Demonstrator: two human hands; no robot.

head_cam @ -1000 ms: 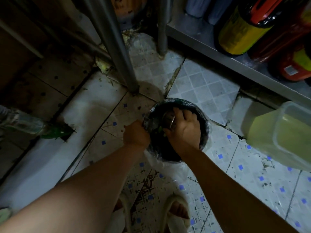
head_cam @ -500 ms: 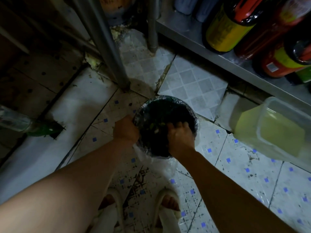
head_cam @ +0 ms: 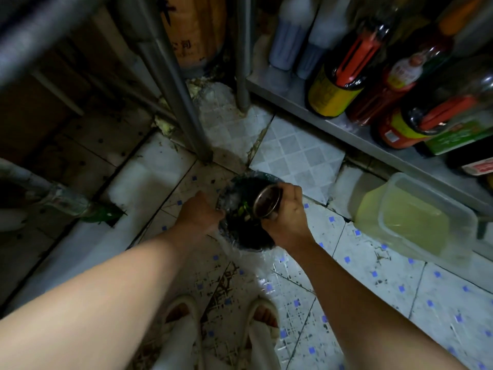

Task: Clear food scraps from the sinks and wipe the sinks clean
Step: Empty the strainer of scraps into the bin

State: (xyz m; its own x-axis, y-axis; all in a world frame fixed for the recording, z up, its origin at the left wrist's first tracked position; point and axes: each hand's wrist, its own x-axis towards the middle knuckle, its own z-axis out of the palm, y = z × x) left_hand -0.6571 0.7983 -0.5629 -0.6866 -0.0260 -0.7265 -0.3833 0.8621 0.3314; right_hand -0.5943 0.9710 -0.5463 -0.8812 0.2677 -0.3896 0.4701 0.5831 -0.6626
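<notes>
Both arms reach down; left hand (head_cam: 198, 215) clenched, right hand (head_cam: 286, 214) fingers curled.

A steel leg (head_cam: 184, 108) stood just behind the bin (head_cam: 248, 236), the bottle shelf (head_cam: 344, 129) and a plastic tub (head_cam: 424, 222) crowded my right; bare floor tiles (head_cam: 400, 289) lay open near my feet.

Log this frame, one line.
phase: emptying scraps | right hand: grips sink strainer above bin | left hand: holds bin liner edge | bin: on floor
</notes>
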